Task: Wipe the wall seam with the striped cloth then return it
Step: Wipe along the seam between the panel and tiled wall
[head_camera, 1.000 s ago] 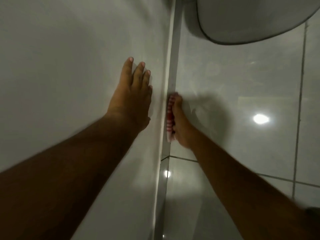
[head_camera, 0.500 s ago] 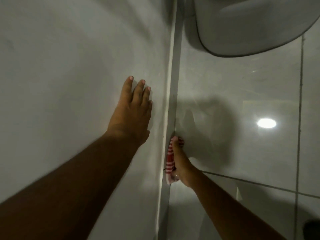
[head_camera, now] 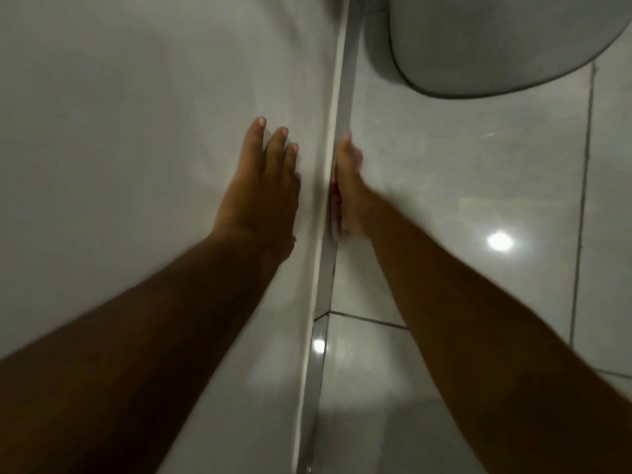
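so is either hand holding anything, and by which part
The right hand presses the striped cloth against the wall seam; the exact hold is hidden. The left hand lies flat on the wall, holding nothing.

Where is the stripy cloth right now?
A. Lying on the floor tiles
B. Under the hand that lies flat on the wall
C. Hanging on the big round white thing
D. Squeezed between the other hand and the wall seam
D: only a red and white edge of the striped cloth shows, pressed against the wall seam by the right hand; the left hand lies flat on the wall with nothing under it.
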